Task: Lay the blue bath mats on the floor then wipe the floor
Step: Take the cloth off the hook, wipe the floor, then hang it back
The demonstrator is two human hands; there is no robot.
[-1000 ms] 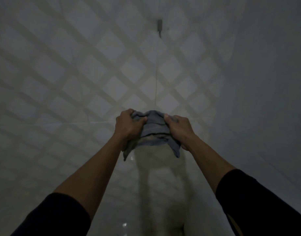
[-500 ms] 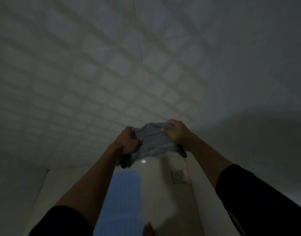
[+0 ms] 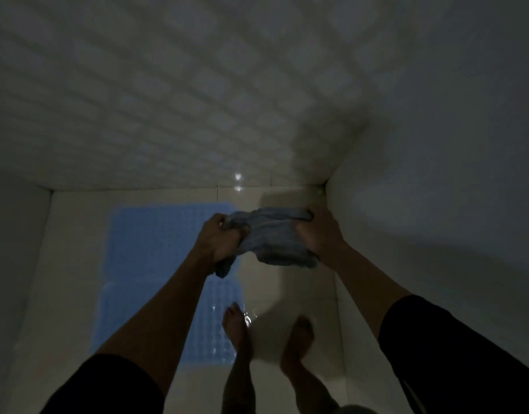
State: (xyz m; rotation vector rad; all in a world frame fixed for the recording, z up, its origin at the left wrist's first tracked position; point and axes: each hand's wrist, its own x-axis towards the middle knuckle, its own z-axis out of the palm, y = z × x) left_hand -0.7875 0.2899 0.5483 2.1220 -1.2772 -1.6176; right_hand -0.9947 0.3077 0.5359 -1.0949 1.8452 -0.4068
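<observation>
A crumpled grey-blue cloth [image 3: 272, 237] hangs in the air between my two hands. My left hand [image 3: 219, 237] grips its left end, with a tail of fabric dangling below the fist. My right hand [image 3: 320, 234] grips the right end. Below them a blue bath mat [image 3: 155, 264] with a bumpy texture lies flat on the pale tiled floor [image 3: 293, 282], left of centre. My arms hide part of the mat.
My two bare feet [image 3: 237, 327] stand on the wet, shiny floor by the mat's near right corner. A patterned tiled wall [image 3: 197, 100] rises ahead, a plain wall [image 3: 451, 144] close on the right, another wall on the left. The room is dim and narrow.
The view has tilted down from the wall to the floor, bringing the blue mat and my feet into sight. Both hands keep hold of the cloth, now spread a little wider.
</observation>
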